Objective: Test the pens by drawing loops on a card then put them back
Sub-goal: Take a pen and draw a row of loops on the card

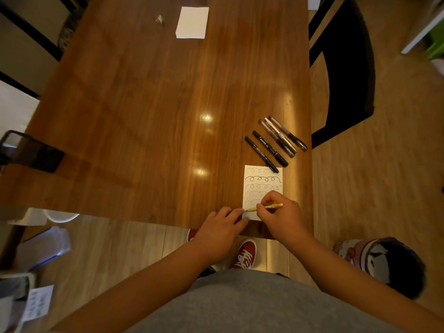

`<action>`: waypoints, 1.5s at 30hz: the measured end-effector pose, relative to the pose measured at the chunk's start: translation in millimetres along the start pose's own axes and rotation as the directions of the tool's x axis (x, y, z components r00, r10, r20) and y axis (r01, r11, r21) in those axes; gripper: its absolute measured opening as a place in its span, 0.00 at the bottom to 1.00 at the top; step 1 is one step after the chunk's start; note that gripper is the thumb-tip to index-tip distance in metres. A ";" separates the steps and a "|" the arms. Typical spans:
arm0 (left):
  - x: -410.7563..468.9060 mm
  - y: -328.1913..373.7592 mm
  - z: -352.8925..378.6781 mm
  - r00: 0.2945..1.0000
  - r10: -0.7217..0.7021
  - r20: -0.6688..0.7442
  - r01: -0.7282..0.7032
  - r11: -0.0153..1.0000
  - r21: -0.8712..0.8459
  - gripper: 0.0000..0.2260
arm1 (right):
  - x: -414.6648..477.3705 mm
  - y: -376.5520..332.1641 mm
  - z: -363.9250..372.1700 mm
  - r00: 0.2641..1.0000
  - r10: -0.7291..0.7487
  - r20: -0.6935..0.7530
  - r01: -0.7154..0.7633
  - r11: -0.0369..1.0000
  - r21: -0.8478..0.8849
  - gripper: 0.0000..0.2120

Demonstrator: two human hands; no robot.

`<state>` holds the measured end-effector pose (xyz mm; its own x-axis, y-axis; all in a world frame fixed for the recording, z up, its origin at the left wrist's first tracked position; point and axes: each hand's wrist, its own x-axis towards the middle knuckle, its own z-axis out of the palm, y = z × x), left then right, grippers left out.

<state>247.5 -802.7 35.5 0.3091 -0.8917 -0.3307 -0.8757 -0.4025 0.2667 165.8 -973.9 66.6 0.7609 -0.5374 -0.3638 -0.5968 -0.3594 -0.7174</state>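
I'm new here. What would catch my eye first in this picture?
The right hand grips a yellow pen over the near end of a white card lined with loops, while the left hand presses its corner. Five dark pens lie side by side just beyond it.

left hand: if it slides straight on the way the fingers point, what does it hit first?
The left hand rests fingertips on the card, near corner, pointing right. Straight on it would likely meet the tip of the yellow pen first, then the right hand gripping it. Height gap unclear.
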 end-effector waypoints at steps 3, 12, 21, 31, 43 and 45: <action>1.5 0.5 -1.5 1.000 0.000 -0.002 0.000 1.000 0.003 0.25 | 0.2 0.0 -0.9 1.000 -0.006 -0.019 0.005 1.000 -0.028 0.06; 3.3 10.2 -5.0 1.000 -0.022 0.020 0.022 1.000 0.005 0.24 | -2.9 12.9 -3.2 0.998 -0.002 -0.058 0.001 1.000 -0.010 0.08; 9.3 12.5 -10.3 0.999 -0.016 0.044 0.014 0.999 0.048 0.25 | -12.2 16.4 -2.0 0.999 -0.025 -0.023 0.024 0.998 -0.052 0.05; 12.1 8.8 -0.7 0.999 0.039 0.024 -0.041 0.997 0.064 0.24 | -8.3 21.2 -6.0 0.996 -0.023 -0.088 0.023 1.000 0.005 0.08; 16.6 17.9 -1.1 0.999 0.020 0.041 -0.024 0.995 0.099 0.26 | -16.7 26.4 -13.1 0.997 -0.010 -0.073 0.010 1.000 -0.005 0.06; 18.0 18.7 -3.2 0.999 0.016 0.038 -0.020 0.995 0.098 0.26 | -18.0 26.9 -13.0 0.997 -0.016 -0.074 0.015 1.000 -0.008 0.06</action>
<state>237.9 -826.9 37.4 0.2803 -0.8895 -0.3609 -0.9138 -0.3624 0.1835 132.7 -983.8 61.6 0.7493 -0.5866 -0.3071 -0.5870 -0.3738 -0.7182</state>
